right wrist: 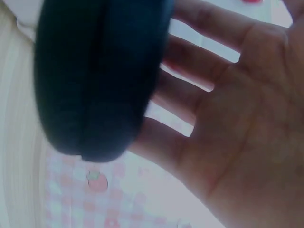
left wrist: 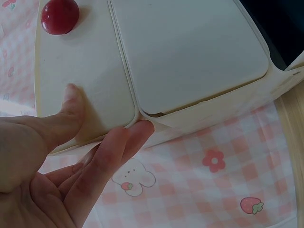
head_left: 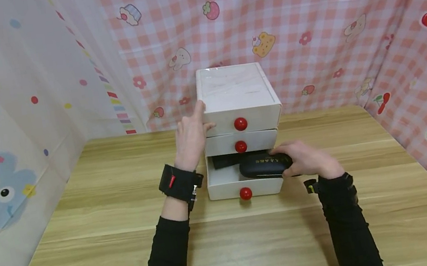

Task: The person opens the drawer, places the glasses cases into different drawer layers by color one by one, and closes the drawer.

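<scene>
A white drawer cabinet (head_left: 237, 86) with red knobs stands at the back of the table, its bottom drawer (head_left: 227, 191) pulled out. At the drawer's right end, my right hand (head_left: 307, 159) grips a black glasses case (head_left: 263, 165) with small gold lettering, fingers over the top and thumb low. The case overlaps the drawer's right side; its dark end (right wrist: 95, 85) fills the left of the right wrist view. My left hand (head_left: 191, 139) rests against the cabinet's left side with extended fingers, its thumb touching the top drawer's front (left wrist: 90, 71).
Another black item (head_left: 224, 161) lies inside the bottom drawer, partly hidden by the case. The middle drawer (head_left: 220, 146) is closed. A pink checked cloth (head_left: 302, 5) hangs behind the wooden table (head_left: 254, 248), with a white printed curtain (head_left: 26, 126) at the left.
</scene>
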Tool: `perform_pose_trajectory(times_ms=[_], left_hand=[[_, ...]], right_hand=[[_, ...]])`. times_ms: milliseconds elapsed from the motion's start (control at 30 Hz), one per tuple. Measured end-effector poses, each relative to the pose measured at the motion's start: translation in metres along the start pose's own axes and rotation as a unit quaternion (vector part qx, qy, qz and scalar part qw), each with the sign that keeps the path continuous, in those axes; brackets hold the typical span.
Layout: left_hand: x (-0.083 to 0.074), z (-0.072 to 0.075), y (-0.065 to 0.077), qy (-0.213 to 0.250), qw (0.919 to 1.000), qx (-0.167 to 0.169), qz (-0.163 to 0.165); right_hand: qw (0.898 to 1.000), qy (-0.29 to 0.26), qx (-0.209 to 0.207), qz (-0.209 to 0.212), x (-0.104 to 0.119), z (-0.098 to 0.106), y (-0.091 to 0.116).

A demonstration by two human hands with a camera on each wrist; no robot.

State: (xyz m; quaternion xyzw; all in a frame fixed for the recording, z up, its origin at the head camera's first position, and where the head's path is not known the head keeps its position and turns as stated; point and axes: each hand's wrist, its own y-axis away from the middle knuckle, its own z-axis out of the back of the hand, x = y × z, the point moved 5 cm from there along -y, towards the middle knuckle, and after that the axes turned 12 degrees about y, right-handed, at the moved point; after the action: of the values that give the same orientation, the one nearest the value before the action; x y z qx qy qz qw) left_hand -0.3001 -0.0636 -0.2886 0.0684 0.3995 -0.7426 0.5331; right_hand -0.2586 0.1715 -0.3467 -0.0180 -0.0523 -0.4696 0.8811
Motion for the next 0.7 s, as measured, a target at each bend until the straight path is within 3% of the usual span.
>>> perform_pose_trajectory(times_ms=[400,700], left_hand=[[0.0,0.0,0.001,0.001,1.0,-0.005,0.0],[0.0,0.001,0.001,0.007,0.9999,-0.01,-0.004]], right_hand=[[0.998,0.043,0.013,0.037,0.032,-0.018,-0.026],[0.997,0.051,0.012,0.047,0.038,-0.037,-0.041]])
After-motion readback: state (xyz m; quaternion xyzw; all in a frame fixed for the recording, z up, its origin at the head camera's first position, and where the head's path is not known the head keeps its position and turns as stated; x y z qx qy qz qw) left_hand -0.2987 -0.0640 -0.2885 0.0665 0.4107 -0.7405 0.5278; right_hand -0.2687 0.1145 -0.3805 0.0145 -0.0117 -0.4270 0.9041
